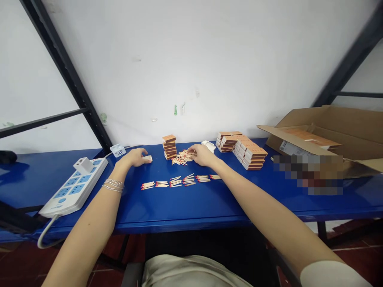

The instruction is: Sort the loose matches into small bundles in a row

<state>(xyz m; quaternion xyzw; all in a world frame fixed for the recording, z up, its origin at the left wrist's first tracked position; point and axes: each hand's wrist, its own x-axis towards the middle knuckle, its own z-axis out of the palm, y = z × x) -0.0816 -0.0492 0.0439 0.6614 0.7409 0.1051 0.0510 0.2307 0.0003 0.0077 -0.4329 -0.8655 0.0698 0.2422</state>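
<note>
The fingers (pixel 192 150) of the right hand (pixel 204 155) lie close together on a loose heap of matches (pixel 181 158), though whether they pinch any cannot be told. The left hand (pixel 133 158) reaches toward a small white piece (pixel 147 158), its fingers near together. Small bunches of matches (pixel 179 181) already lie in a row on the blue table (pixel 191 209), while the heap remains beside a short stack of matchboxes (pixel 169 146).

A pixelated patch (pixel 308 174) hides part of the tabletop (pixel 185 211).
</note>
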